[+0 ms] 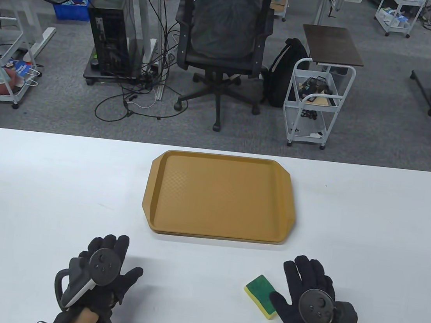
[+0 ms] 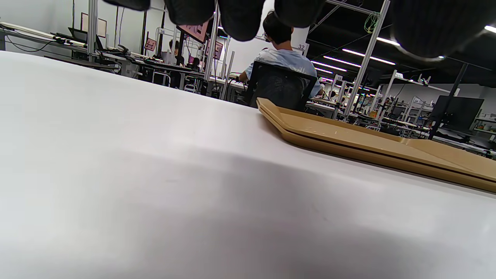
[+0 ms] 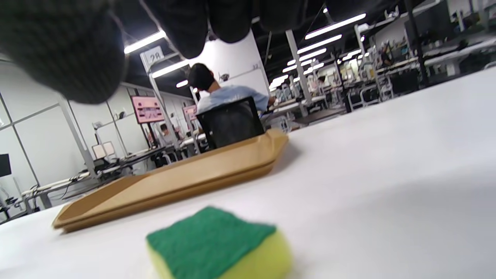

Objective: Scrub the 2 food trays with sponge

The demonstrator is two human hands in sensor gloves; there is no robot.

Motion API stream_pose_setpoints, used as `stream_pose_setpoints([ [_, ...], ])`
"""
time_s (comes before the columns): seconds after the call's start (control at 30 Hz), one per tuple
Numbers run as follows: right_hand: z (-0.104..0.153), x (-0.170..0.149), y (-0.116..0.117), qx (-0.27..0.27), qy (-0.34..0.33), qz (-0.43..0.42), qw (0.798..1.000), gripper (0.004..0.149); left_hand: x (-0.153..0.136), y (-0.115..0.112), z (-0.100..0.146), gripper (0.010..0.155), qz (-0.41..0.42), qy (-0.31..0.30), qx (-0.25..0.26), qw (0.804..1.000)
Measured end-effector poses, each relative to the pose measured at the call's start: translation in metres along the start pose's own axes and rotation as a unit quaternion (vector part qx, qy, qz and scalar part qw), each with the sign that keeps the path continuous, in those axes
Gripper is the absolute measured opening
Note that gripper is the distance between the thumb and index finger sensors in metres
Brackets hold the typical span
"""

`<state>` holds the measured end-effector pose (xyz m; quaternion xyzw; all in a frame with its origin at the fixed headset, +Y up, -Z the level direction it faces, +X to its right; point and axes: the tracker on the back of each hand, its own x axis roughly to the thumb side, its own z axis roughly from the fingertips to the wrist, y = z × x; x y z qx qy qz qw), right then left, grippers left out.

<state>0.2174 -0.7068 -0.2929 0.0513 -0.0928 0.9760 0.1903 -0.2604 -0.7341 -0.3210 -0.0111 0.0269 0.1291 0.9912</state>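
Observation:
Two tan food trays [image 1: 218, 199] lie stacked in the middle of the white table [image 1: 39, 187]; the left wrist view shows their two rims [image 2: 348, 143] one on the other, as does the right wrist view [image 3: 174, 182]. A green-topped yellow sponge [image 1: 262, 295] lies near the front edge, close in the right wrist view [image 3: 217, 244]. My right hand [image 1: 308, 283] rests flat just right of the sponge, its thumb beside it, fingers straight. Flat on the table at the front left lies my left hand [image 1: 110, 252], holding nothing.
Beyond the table's far edge stand a black office chair [image 1: 222, 40] with a person seated behind it, a white cart [image 1: 317, 99] and a backpack [image 1: 285, 72]. Bare white tabletop spreads to both sides of the trays.

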Motion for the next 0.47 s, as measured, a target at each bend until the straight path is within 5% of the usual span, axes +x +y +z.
stream_pose_setpoints([
  [0.47,0.0003,-0.0033,0.0026,0.014,-0.004,0.019,1.000,0.080,-0.0042,0.0004,-0.0017,0.088,-0.008,0.007,0.000,1.000],
])
